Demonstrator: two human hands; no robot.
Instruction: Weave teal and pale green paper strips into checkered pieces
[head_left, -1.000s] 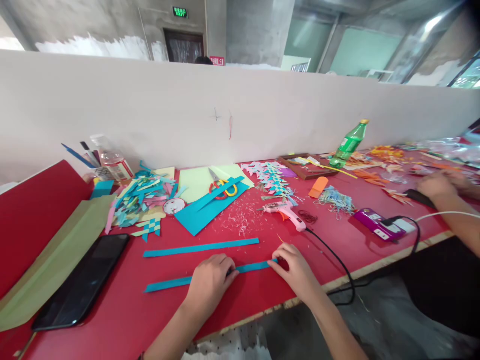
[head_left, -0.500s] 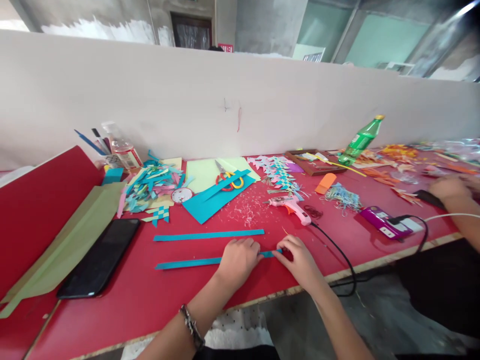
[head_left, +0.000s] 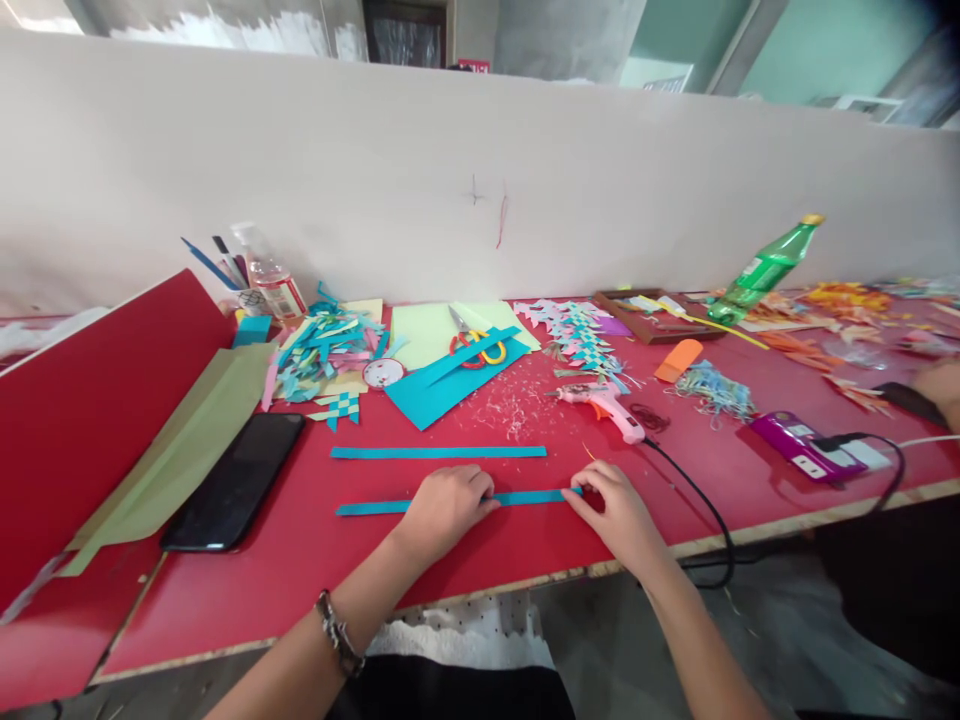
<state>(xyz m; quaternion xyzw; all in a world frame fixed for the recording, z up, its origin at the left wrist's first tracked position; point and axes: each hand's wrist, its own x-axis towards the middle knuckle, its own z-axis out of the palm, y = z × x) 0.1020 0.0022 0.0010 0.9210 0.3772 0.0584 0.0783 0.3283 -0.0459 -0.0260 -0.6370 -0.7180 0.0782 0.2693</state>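
A narrow blue paper strip lies across the red table in front of me. My left hand is closed over its middle, thumb and fingertips at the strip, covering part of it. At the strip's right end, the thumb and forefinger of my right hand pinch the tip. A second blue paper strip lies flat beyond the first, touched by neither hand. Behind it sit a blue paper sheet and red-and-yellow-handled scissors, partly under a blue piece. A pink glue gun rests beyond my right hand.
A black phone lies left, near a pile of paper strips. A green bottle leans at the back right. The glue gun's cord hangs past the table edge by a purple power strip. Another person's hand shows far right.
My left hand has slid left along the near strip, uncovering more of it between my hands. My right hand still pinches the right end. The camera view has shifted slightly.
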